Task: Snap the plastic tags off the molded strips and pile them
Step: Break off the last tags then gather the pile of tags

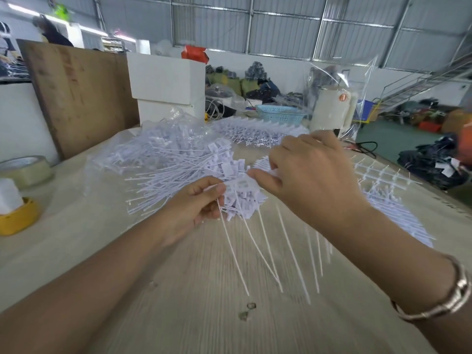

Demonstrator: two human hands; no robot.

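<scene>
My left hand (196, 203) pinches a bunch of white plastic tags (242, 192), thin stems trailing over the pale wood-grain worktop (204, 315). My right hand (311, 175) nips one flat rectangular head. The loose pile (173, 169) lies mid-worktop; comb-like molded strips (383, 180) near the right edge.

My left hand (196, 203) grips a bunch of white tags (240, 198) over the worktop (178, 290), their long thin tails hanging down toward me. My right hand (314, 175) pinches at the top of the same bunch, a bracelet (449, 295) on that wrist. Behind lies the pile of loose tags (173, 162), partly on clear plastic. Molded strips (378, 180) lie to the right. A tape roll (25, 169) sits far left.
</scene>
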